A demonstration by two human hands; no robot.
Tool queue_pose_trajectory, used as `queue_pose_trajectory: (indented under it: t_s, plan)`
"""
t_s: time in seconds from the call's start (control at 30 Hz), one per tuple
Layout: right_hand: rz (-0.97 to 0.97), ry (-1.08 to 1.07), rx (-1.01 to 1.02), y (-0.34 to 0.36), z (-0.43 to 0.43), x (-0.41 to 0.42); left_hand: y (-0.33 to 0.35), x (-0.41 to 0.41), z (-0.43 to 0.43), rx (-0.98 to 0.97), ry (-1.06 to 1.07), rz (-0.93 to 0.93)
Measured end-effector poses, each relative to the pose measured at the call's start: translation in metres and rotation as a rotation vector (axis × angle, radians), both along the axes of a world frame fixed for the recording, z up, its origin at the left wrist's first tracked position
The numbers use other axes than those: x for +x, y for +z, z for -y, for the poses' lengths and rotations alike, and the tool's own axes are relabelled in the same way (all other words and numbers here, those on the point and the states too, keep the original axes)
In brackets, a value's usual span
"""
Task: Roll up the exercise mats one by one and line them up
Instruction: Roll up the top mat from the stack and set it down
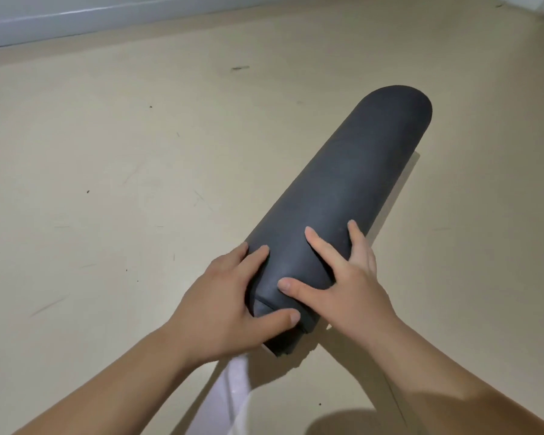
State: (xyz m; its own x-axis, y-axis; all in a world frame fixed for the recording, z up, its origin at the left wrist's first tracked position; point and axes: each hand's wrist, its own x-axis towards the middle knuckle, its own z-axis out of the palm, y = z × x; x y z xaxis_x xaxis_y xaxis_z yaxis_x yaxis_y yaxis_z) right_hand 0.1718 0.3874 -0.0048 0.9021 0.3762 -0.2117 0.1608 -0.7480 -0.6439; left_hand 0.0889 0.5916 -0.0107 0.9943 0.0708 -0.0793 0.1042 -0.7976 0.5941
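A dark grey exercise mat (355, 183), fully rolled into a thick cylinder, lies on the beige floor and runs from near me up to the right. Both hands grip its near end. My left hand (230, 293) wraps the left side, thumb curled over the end face. My right hand (343, 277) presses on top with fingers spread and the thumb along the roll's edge. The far end is rounded and free.
Beige floor (107, 183) spreads to the left and behind the roll, with small scuffs. A pale wall base (76, 17) runs along the top left. A white piece of cloth (233, 394) hangs below my left wrist.
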Motion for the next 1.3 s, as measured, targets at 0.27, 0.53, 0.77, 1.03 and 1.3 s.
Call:
queue_pose_trajectory:
  t_s: [0.27, 0.53, 0.77, 1.03, 1.3]
  plan:
    - [0.140, 0.186, -0.271, 0.008, -0.022, 0.038, -0.030, -0.002, -0.022, -0.013, 0.118, -0.034]
    - [0.265, 0.155, -0.420, -0.033, -0.027, 0.015, -0.061, -0.012, -0.012, 0.133, 0.177, 0.012]
    - [0.097, 0.203, -0.330, -0.022, -0.009, 0.018, -0.050, -0.013, -0.002, 0.208, 0.101, -0.097]
    - [0.116, 0.182, -0.125, 0.001, 0.012, 0.013, -0.006, -0.007, 0.016, 0.190, 0.079, 0.090]
    - [-0.024, -0.004, 0.008, -0.014, 0.026, 0.001, -0.012, 0.003, 0.026, 0.248, 0.114, -0.040]
